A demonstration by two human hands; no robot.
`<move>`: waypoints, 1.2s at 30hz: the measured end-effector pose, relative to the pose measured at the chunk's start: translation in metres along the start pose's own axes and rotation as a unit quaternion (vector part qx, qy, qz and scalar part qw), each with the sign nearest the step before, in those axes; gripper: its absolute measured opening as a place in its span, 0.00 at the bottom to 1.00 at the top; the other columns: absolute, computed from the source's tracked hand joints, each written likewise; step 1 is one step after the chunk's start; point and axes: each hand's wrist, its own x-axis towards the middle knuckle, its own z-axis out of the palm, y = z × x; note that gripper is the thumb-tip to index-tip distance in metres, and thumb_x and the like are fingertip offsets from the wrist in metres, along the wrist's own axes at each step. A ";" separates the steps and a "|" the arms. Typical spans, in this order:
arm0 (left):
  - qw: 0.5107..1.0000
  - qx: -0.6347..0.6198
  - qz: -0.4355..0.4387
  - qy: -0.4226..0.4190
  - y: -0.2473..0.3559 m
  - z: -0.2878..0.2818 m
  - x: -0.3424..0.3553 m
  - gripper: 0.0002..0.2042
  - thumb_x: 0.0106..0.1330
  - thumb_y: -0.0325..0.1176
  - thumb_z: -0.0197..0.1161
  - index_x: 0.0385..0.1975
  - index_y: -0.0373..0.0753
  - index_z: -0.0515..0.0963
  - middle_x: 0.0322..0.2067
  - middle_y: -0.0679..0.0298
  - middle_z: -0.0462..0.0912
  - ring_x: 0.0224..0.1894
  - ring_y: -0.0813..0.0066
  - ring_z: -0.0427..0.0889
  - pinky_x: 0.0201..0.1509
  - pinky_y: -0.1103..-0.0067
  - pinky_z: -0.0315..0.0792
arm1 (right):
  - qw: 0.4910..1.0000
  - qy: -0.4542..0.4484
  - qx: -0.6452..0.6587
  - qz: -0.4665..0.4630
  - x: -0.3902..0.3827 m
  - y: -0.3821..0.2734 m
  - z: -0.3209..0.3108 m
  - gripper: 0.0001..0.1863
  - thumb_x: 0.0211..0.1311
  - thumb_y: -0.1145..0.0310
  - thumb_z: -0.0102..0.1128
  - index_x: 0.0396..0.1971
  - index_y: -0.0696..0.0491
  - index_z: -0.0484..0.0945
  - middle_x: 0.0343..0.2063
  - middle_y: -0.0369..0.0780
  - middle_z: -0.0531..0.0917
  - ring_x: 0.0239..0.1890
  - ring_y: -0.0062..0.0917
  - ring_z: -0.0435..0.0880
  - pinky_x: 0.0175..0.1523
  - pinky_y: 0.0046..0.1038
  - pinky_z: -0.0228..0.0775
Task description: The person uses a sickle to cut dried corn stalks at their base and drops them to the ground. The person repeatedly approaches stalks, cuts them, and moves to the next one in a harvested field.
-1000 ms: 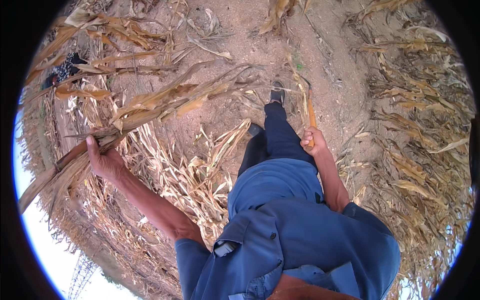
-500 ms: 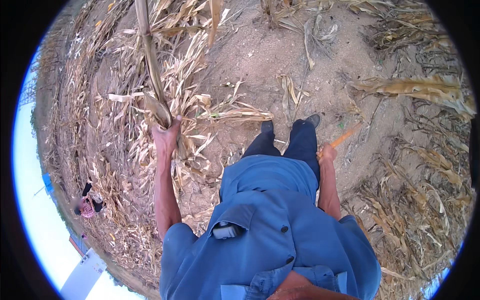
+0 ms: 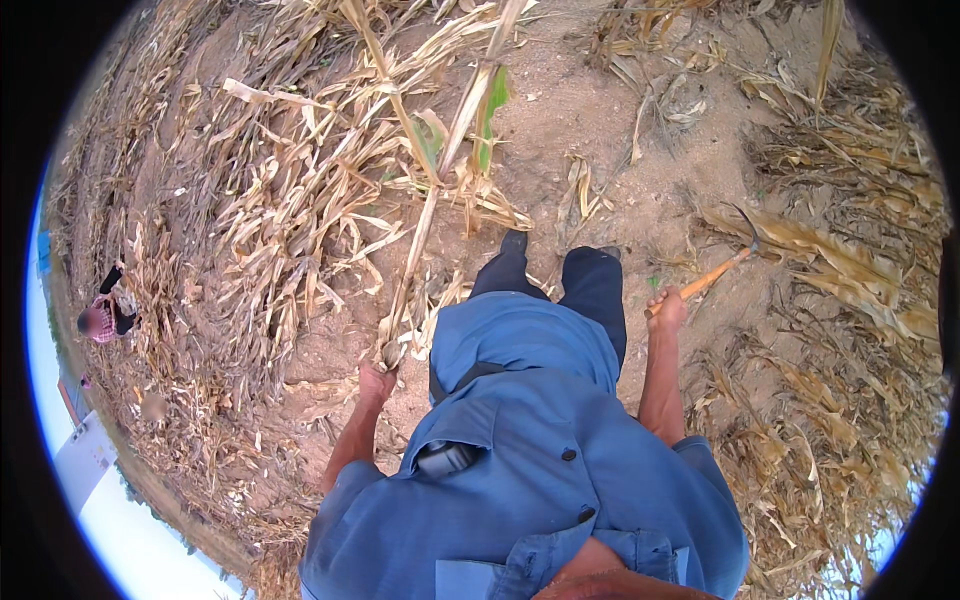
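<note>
My left hand (image 3: 376,382) is closed round the lower end of a dry corn stalk (image 3: 417,245), close to my left side. The stalk slants up and away, and parts near some green leaf (image 3: 492,105) into two stems; whether these are one stalk or two, I cannot tell. On my other side, my right hand (image 3: 668,308) grips a sickle (image 3: 714,275) by its orange-brown wooden handle. Its thin curved blade points away to the right, near dry corn leaves, and whether it touches them is unclear.
Cut corn stalks and dry leaves (image 3: 300,200) litter the sandy ground (image 3: 570,110) on the left. More dry stalks (image 3: 800,430) lie in heaps along the right. Far left, another person (image 3: 105,315) in a checked top bends low among the stalks.
My left hand has drawn back toward my body with the stalk, which now slants across to the right. The sickle has lifted outward, and its blade now shows.
</note>
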 end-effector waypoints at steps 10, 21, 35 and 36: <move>0.953 0.233 -0.174 -0.085 -0.037 -0.041 -0.054 0.15 0.60 0.42 0.60 0.41 0.40 0.82 0.38 0.46 0.85 0.42 0.45 0.84 0.45 0.60 0.79 | 0.978 -0.123 0.046 0.163 -0.003 0.062 0.039 0.11 0.65 0.71 0.50 0.21 0.47 0.65 0.13 0.29 0.66 0.13 0.15 0.66 0.20 0.24 0.65; 0.964 0.204 -0.170 -0.024 -0.049 0.007 -0.050 0.19 0.54 0.49 0.68 0.35 0.38 0.84 0.32 0.47 0.86 0.38 0.45 0.85 0.43 0.61 0.79 | 0.972 -0.202 -0.018 -0.114 -0.117 -0.015 0.085 0.07 0.60 0.76 0.57 0.35 0.54 0.69 0.17 0.33 0.69 0.13 0.16 0.68 0.18 0.24 0.65; 0.978 0.166 -0.124 -0.003 -0.042 0.034 -0.004 0.18 0.50 0.48 0.69 0.35 0.41 0.85 0.31 0.49 0.86 0.37 0.47 0.86 0.40 0.60 0.80 | 0.738 -0.131 -0.102 -0.654 -0.230 -0.223 0.245 0.06 0.61 0.76 0.61 0.35 0.56 0.72 0.22 0.32 0.75 0.24 0.16 0.75 0.30 0.21 0.67; 0.978 0.171 -0.120 -0.005 -0.045 0.035 -0.003 0.18 0.50 0.48 0.69 0.34 0.41 0.85 0.30 0.49 0.86 0.37 0.47 0.86 0.39 0.60 0.80 | 0.747 -0.134 -0.108 -0.642 -0.210 -0.212 0.251 0.06 0.60 0.75 0.61 0.34 0.56 0.73 0.22 0.33 0.75 0.26 0.17 0.76 0.32 0.21 0.67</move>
